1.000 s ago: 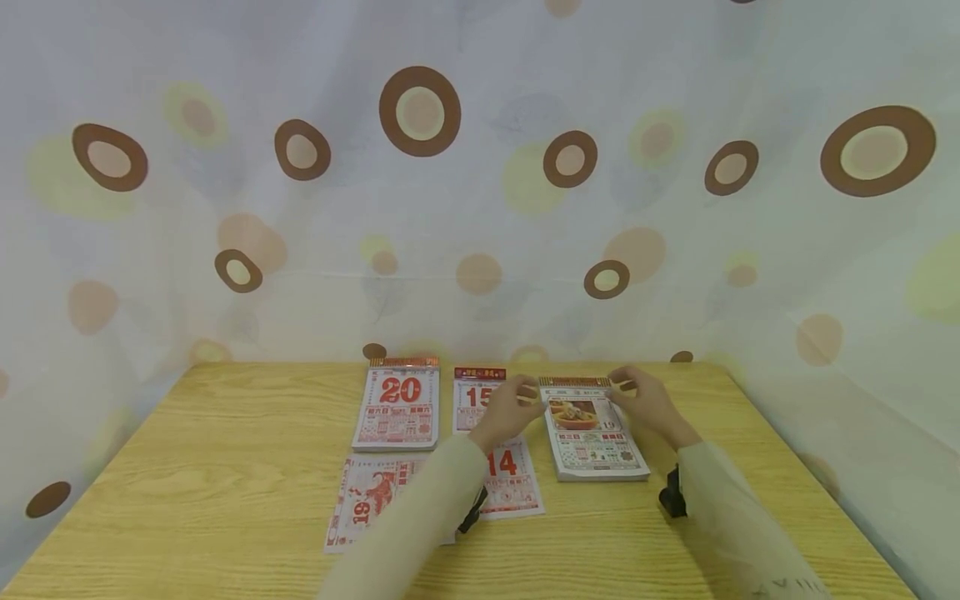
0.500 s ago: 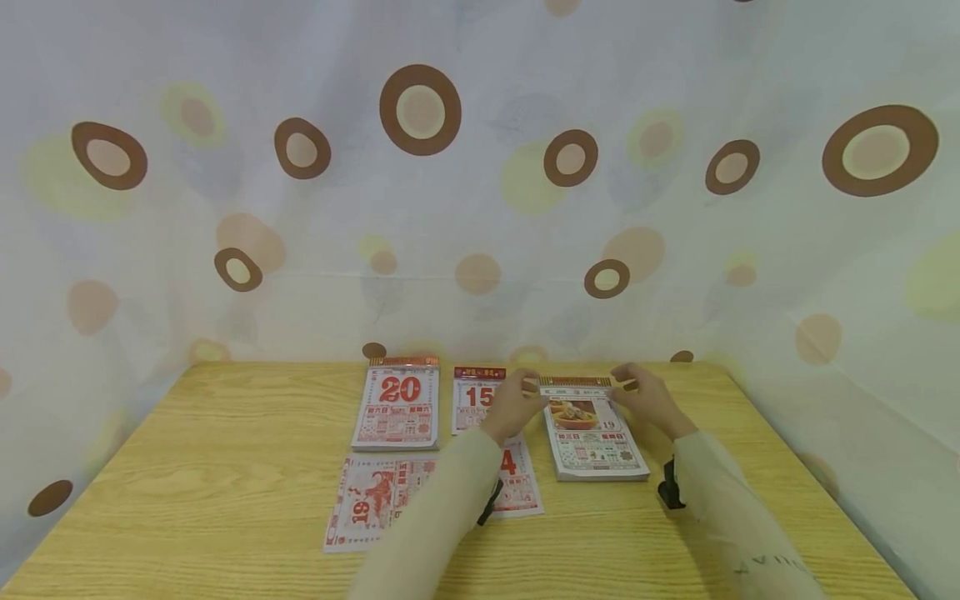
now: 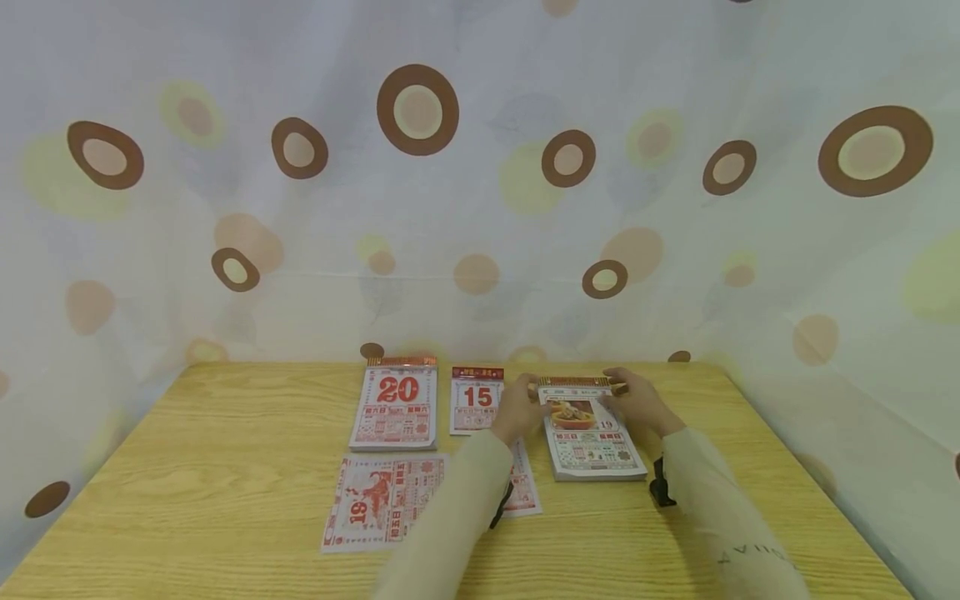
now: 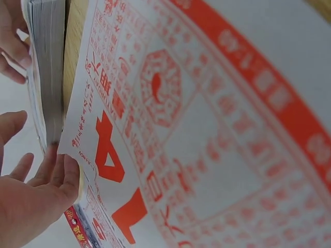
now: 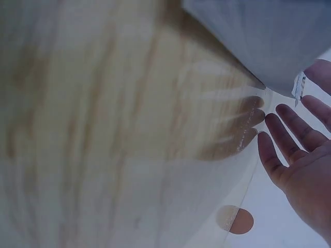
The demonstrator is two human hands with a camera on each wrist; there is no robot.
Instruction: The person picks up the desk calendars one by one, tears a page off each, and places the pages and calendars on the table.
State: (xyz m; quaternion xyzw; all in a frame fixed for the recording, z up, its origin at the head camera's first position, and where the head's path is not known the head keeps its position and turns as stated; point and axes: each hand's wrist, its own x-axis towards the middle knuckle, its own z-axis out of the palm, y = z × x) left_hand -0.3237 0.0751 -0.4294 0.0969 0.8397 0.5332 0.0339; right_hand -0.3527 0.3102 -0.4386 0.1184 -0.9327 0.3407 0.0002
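Head view: on the wooden table (image 3: 225, 483), a loose sheet marked 19 (image 3: 375, 504) and a half-covered sheet (image 3: 527, 487) lie nearer than the left hand (image 3: 517, 408). Its fingers are loosely spread, one fingertip at the edge of the food-picture calendar (image 3: 592, 446), which lies between both hands. The right hand (image 3: 641, 402), fingers extended, is at the calendar's other side. Left of the left hand are calendars marked 15 (image 3: 477, 398) and 20 (image 3: 396, 410); beyond both hands hangs patterned cloth (image 3: 480, 208).

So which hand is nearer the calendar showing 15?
Left. The left hand is by the right edge of the 15 calendar; the right hand is farther, across the food-photo calendar.
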